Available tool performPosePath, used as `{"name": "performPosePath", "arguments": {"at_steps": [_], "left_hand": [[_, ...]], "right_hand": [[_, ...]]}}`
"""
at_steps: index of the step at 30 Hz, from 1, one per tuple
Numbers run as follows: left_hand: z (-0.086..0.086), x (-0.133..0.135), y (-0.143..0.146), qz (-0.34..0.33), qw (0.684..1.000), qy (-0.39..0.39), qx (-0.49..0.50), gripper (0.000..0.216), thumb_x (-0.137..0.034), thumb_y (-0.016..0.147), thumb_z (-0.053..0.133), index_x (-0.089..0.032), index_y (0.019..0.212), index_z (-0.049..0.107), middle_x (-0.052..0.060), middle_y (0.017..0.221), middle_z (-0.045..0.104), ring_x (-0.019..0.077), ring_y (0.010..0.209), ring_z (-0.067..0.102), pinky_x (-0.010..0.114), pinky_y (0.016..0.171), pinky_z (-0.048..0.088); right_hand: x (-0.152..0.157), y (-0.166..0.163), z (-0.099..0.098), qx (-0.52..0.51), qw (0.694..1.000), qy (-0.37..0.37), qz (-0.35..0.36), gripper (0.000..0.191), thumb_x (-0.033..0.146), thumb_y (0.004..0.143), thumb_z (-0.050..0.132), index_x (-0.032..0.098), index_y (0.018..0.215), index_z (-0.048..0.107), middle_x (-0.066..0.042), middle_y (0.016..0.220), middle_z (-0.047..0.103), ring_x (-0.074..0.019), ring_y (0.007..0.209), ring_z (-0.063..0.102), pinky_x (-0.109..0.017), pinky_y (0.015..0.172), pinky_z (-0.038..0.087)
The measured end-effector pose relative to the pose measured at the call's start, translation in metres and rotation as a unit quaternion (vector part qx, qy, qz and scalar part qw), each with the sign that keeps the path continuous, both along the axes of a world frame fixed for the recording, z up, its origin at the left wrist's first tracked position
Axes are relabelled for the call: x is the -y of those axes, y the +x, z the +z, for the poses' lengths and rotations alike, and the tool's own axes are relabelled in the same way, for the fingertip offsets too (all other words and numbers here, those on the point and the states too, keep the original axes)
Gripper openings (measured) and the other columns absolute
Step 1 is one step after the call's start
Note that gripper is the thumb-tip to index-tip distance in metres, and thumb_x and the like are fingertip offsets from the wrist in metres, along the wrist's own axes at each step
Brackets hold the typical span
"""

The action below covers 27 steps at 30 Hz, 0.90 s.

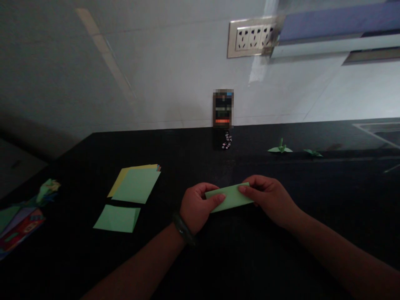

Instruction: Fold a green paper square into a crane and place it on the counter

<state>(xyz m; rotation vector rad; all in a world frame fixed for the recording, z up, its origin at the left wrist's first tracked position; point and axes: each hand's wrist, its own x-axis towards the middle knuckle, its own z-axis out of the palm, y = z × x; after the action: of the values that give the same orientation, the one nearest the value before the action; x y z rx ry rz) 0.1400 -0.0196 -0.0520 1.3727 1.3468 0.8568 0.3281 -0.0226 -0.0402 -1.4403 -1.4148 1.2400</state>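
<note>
A folded strip of green origami paper [233, 197] is held between my two hands, a little above the black countertop. My left hand [200, 206] grips its left end, thumb on the front face and fingers behind. At the right end, my right hand [268, 198] pinches the paper near its top edge, with the thumb in front. Left of my hands lies a folded green sheet [117, 218]. Just beyond that sheet is a stack of square papers, with a green sheet [137, 185] on top and a yellow one [120, 182] showing beneath.
Two folded green paper cranes [281, 148] [313, 153] sit at the back right. A phone [223, 108] with a beaded strap [227, 141] leans on the tiled wall. Colourful paper pieces and a red packet [23, 229] lie at the far left. A socket panel [253, 36] is above.
</note>
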Motion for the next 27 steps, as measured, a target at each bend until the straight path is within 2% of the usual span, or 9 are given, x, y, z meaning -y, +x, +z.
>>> {"name": "performPosePath", "arguments": {"at_steps": [3,8,27], "left_hand": [[-0.0008,-0.0006,-0.0008,0.004,1.000,-0.003,0.010,0.029,-0.040,0.063,0.068,-0.014,0.075,0.063,-0.002,0.058,0.054,0.0090,0.050,0.045,0.021,0.046,0.034],[0.0007,-0.0002,-0.0005,0.013,1.000,0.010,0.010,0.026,-0.039,0.065,0.066,-0.014,0.070,0.062,-0.002,0.055,0.052,0.0086,0.050,0.043,0.020,0.045,0.032],[-0.0038,-0.0010,-0.0012,0.017,0.999,0.001,0.031,0.027,-0.040,0.064,0.066,-0.014,0.071,0.061,-0.002,0.057,0.052,0.0086,0.051,0.043,0.021,0.047,0.033]], "right_hand": [[-0.0003,0.0002,-0.0002,-0.001,1.000,0.004,-0.002,0.022,0.039,0.071,0.061,0.017,0.068,0.058,0.005,0.049,0.044,-0.0074,0.045,0.037,-0.022,0.042,0.028],[-0.0005,-0.0011,0.0011,0.001,1.000,0.012,-0.010,0.022,0.039,0.070,0.061,0.017,0.066,0.057,0.005,0.048,0.042,-0.0075,0.045,0.036,-0.022,0.042,0.028],[-0.0002,-0.0010,0.0009,-0.029,0.999,-0.014,-0.005,0.022,0.039,0.070,0.062,0.018,0.068,0.056,0.006,0.048,0.042,-0.0071,0.044,0.034,-0.022,0.043,0.025]]}}
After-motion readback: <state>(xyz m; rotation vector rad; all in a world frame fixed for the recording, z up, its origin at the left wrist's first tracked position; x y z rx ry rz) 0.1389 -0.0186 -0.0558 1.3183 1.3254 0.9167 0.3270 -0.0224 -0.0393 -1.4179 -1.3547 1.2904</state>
